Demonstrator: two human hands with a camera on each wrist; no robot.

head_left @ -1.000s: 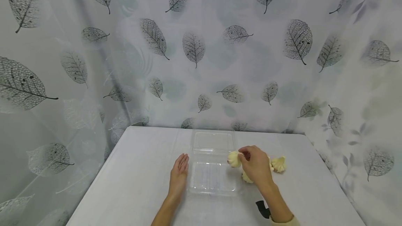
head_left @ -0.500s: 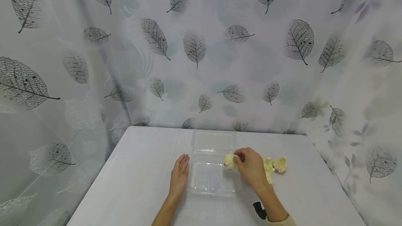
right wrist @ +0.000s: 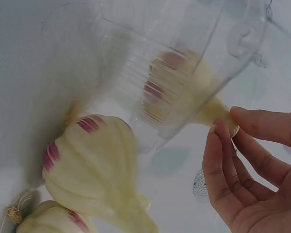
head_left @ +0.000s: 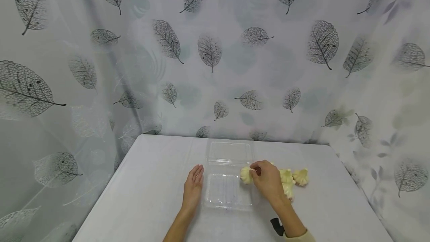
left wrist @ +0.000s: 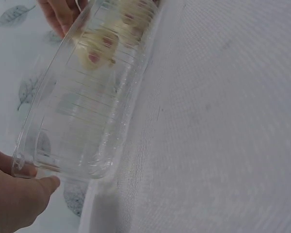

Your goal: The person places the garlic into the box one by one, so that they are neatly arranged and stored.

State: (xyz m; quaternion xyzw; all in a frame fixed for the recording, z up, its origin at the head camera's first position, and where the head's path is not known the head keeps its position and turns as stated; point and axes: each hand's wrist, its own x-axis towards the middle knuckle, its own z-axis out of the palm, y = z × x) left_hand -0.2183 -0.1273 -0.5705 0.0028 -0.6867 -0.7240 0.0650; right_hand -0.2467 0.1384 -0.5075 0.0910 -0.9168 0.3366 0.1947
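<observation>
My right hand [head_left: 267,180] pinches a garlic bulb [head_left: 246,175] by its stem, between thumb and fingertips. The bulb is pale yellow with purple streaks. It hangs at the right end of a clear plastic clamshell container [head_left: 215,197], whose lid [head_left: 230,151] lies back, away from me. In the right wrist view, the held garlic bulb [right wrist: 167,87] shows through the container's wall, its stem above the rim. My left hand [head_left: 193,188] rests against the container's left side, fingers straight. The left wrist view shows its thumb [left wrist: 49,183] at the container's end.
Several more garlic bulbs [head_left: 301,177] lie on the white table [head_left: 144,189] right of the container, partly behind my right hand. A black piece [head_left: 277,226] shows beside the right wrist. A leaf-patterned curtain [head_left: 221,81] hangs behind the table.
My right hand has moved slightly left and down with the garlic bulb, toward the container's base. More of the bulbs on the table now show. The left hand stays at the container's side.
</observation>
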